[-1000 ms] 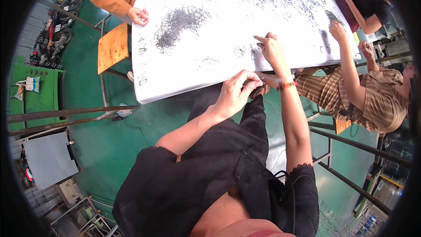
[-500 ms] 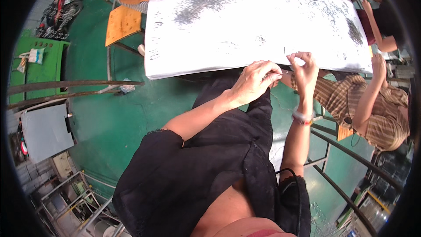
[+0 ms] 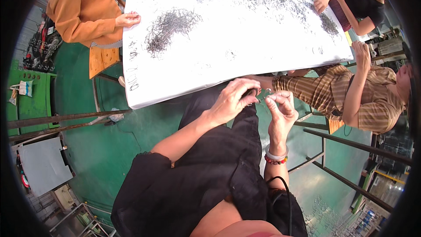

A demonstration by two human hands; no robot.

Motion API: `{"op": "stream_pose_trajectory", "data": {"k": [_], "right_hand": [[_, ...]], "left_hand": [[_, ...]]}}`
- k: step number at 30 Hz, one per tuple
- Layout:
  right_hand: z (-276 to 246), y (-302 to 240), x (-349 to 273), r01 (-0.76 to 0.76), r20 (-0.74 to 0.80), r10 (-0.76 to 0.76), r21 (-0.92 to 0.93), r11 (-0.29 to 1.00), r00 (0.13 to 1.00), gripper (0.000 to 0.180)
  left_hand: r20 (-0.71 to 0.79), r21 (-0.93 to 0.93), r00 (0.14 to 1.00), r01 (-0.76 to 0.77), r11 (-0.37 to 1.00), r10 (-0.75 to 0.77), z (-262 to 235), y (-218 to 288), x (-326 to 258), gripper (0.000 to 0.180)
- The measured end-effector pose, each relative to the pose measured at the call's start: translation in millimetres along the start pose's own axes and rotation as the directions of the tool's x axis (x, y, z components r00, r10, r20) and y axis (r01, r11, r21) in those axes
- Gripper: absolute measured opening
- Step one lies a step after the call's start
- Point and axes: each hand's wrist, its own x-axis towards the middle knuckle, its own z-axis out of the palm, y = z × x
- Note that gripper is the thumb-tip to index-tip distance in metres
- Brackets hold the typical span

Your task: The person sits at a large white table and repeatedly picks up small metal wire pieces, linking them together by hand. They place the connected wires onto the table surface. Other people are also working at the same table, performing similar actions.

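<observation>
Over my lap, just off the near edge of the white-covered table (image 3: 184, 83), my two hands meet. My left hand (image 3: 230, 101) is closed, thumb against fingertips, on something too small to make out. My right hand (image 3: 283, 112), with a pale bangle and a beaded bracelet at its wrist, pinches a small thin wire piece (image 3: 264, 95) between thumb and forefinger. That piece lies in the gap between the hands; its exact shape is blurred. Many small dark wire pieces (image 3: 171, 28) lie heaped and scattered on the table, with a few (image 3: 230, 54) near my side.
A person in an orange jacket (image 3: 83, 13) is at the table's left. At the right sit a person in striped brown clothes (image 3: 337, 90) and one in black (image 3: 362, 0). Metal frames (image 3: 351, 145) stand right, a bar (image 3: 66, 117) left, above a green floor (image 3: 105, 149).
My right hand has come down from the table edge to beside my left hand, bringing a small wire piece. The view has shifted, so the table's left side shows lower.
</observation>
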Motion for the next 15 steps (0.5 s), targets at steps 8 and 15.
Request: {"op": "stream_pose_trajectory", "data": {"k": [8, 15], "right_hand": [[-4.4, 22.3, 9.2, -0.004, 0.072, 0.004, -0.004, 1.0, 0.997, 0.017], [-15.9, 39.1, 13.8, -0.058, 0.028, 0.057, 0.042, 0.997, 0.998, 0.016]], "left_hand": [[0.387, 0.659, 0.918, -0.209, 0.722, -0.087, -18.4, -93.5, 43.8, 0.042], [0.165, 0.679, 0.986, -0.097, 0.727, -0.022, -57.0, -109.7, 50.4, 0.017]]}}
